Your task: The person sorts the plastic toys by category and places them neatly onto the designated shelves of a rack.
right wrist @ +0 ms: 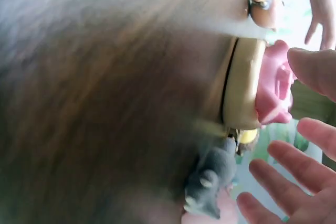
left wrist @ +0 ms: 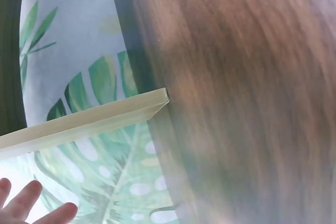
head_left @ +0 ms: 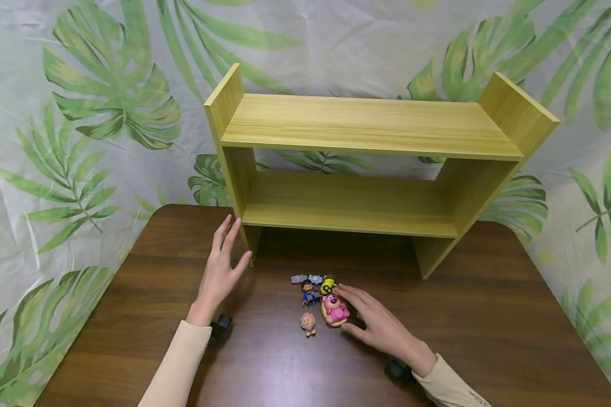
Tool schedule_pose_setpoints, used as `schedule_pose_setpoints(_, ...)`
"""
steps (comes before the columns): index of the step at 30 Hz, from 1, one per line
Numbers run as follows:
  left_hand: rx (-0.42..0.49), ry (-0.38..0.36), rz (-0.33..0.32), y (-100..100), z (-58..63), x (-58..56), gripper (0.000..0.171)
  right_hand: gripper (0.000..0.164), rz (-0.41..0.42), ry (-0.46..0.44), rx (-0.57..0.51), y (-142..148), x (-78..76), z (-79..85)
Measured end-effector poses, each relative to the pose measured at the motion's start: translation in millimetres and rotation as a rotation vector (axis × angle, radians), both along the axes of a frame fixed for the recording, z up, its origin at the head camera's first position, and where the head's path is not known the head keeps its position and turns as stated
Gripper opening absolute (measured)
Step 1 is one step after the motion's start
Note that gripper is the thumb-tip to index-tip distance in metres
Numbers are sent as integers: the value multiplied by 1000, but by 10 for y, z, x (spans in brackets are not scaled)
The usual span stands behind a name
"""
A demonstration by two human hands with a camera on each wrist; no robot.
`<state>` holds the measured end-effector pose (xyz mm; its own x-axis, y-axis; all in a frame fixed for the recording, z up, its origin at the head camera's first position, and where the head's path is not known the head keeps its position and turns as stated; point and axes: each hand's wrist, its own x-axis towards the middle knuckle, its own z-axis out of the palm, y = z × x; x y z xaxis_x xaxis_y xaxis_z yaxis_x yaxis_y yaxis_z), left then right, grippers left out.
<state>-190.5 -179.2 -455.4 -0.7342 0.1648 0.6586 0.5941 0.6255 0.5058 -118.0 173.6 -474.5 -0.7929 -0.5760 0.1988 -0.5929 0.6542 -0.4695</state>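
My left hand, fingers spread, is beside the left side panel of a light wooden shelf. In the left wrist view its fingertips are apart from the panel's edge. My right hand hovers with loosely bent fingers over a pink bear figure on a cream base. Its thumb comes close to the bear; whether it touches, I cannot tell. Around the bear lie a yellow-and-black figure, a dark-haired figure in blue and a small lion-like figure. A grey animal figure is below the right fingers.
Two small pale blue pieces lie behind the figures. The shelf has two boards and stands at the back of a dark brown table. A leaf-patterned cloth hangs behind it. Black wrist cameras sit under both wrists.
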Motion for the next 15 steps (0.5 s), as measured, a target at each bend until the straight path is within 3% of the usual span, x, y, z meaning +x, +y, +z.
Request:
schedule_pose_setpoints(4, 35, 3, 0, 22, -49, -41, 80, 68, 5, -30, 6, -47, -3, -18)
schedule_pose_setpoints(15, 153, -53, -20, 139, -117, -89, 73, 65, 5, 4, 7, -120, -51, -52)
